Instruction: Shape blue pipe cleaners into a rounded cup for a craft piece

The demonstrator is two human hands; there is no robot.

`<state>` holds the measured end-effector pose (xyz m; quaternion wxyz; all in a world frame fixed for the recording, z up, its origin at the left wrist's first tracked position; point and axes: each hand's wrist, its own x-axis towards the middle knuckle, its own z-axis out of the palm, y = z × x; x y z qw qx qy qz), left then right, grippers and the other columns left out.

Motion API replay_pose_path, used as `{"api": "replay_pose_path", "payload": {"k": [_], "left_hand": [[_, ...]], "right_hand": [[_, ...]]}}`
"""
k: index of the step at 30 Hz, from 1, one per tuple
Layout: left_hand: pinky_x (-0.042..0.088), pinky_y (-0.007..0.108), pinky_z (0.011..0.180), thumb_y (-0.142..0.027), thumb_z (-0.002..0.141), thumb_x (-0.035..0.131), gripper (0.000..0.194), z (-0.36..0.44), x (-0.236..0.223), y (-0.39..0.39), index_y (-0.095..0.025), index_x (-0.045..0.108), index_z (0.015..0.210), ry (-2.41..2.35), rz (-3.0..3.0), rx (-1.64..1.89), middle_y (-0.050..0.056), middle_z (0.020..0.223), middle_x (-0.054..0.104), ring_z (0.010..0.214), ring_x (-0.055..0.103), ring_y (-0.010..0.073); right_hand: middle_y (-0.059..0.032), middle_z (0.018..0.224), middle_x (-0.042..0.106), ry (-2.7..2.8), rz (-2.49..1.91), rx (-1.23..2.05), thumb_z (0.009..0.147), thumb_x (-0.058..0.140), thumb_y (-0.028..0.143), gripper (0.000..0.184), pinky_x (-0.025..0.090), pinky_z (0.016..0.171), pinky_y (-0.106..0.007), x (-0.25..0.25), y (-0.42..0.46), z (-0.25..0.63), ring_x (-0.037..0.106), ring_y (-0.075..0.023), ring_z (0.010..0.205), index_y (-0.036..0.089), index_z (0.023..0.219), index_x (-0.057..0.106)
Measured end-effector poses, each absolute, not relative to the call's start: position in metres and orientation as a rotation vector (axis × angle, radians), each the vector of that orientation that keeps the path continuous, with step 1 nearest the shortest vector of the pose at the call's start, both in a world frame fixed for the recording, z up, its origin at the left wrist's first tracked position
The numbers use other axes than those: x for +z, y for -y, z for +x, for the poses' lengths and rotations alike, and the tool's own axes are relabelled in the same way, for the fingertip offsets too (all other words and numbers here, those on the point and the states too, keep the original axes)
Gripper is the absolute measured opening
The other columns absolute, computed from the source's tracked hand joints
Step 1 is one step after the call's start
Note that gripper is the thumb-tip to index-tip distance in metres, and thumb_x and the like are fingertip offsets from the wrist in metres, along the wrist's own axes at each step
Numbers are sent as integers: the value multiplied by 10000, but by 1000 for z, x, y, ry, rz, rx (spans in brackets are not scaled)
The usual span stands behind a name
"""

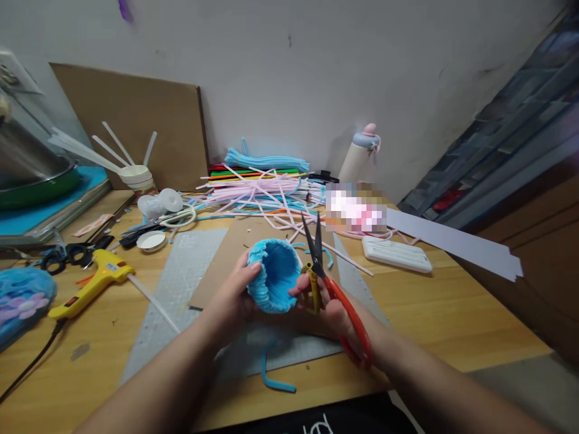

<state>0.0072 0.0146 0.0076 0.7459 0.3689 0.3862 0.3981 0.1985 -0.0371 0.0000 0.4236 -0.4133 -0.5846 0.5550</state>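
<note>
My left hand (242, 286) is wrapped round the side of a blue fuzzy cup (274, 274), apparently coiled from pipe cleaners. The cup is tilted so that its hollow inside faces me. A pair of scissors (348, 310) with red handles is in my right hand (332, 307), its dark blades pointing up and slightly parted. Fingertips of that hand reach the cup's right rim. Something yellow and tube-like (314, 289) shows at those fingers; I cannot make out what it is. Below the cup, a bent blue pipe cleaner (275, 383) lies near the table's front edge.
A grey cutting mat (154, 313) and a cardboard sheet (221, 271) lie under my hands. A yellow glue gun (93, 286) rests at left, near black-handled scissors (67, 256). Behind are piled pipe cleaners (253, 187), a bottle (357, 157) and a white power bank-like block (397, 254).
</note>
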Motion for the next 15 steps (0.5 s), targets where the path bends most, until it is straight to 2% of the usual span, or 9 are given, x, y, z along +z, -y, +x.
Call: {"api": "replay_pose_path", "payload": {"k": [2, 4, 7, 9, 12, 15], "left_hand": [[549, 299, 578, -408, 808, 590, 505, 7, 6, -14, -216, 491, 1264, -818, 744, 843, 89, 1069, 670, 823, 680, 249], [561, 324, 640, -382, 822, 571, 469, 7, 4, -14, -210, 503, 1253, -817, 705, 839, 89, 1113, 663, 915, 669, 269], [539, 367, 820, -357, 803, 583, 442, 7, 4, -12, -171, 547, 1203, -746, 706, 837, 97, 1146, 660, 1055, 620, 288], [500, 378, 898, -355, 774, 601, 428, 7, 5, -11, -143, 578, 1146, -694, 720, 804, 107, 1114, 673, 1076, 606, 292], [486, 399, 893, -392, 737, 615, 422, 5, 3, -10, -140, 581, 1073, -702, 735, 737, 106, 1032, 688, 1026, 619, 302], [498, 410, 831, -469, 735, 600, 440, 2, -3, -11, -153, 577, 1040, -811, 905, 702, 100, 971, 688, 965, 630, 306]], "right_hand": [[-42, 900, 542, 1485, -1146, 1348, 758, 497, 740, 575, 454, 690, -306, -1, 34, 202, 534, -168, 772, 208, 977, 482], [-11, 817, 524, 1516, -1339, 1221, 784, 563, 642, 462, 429, 644, -288, 0, 30, 203, 505, -149, 707, 211, 925, 474], [-15, 854, 531, 1607, -1561, 831, 781, 650, 469, 326, 420, 714, -308, 5, 21, 201, 506, -164, 775, 210, 886, 481], [-26, 899, 544, 1642, -1573, 688, 764, 667, 410, 297, 418, 760, -325, 8, 15, 199, 511, -178, 824, 209, 908, 503], [-20, 884, 575, 1582, -1503, 958, 754, 644, 353, 264, 441, 729, -309, 8, 7, 193, 545, -173, 801, 204, 942, 532], [-3, 796, 590, 1481, -1446, 1196, 726, 601, 264, 191, 451, 666, -279, 3, 2, 186, 564, -161, 738, 189, 892, 542]]}}
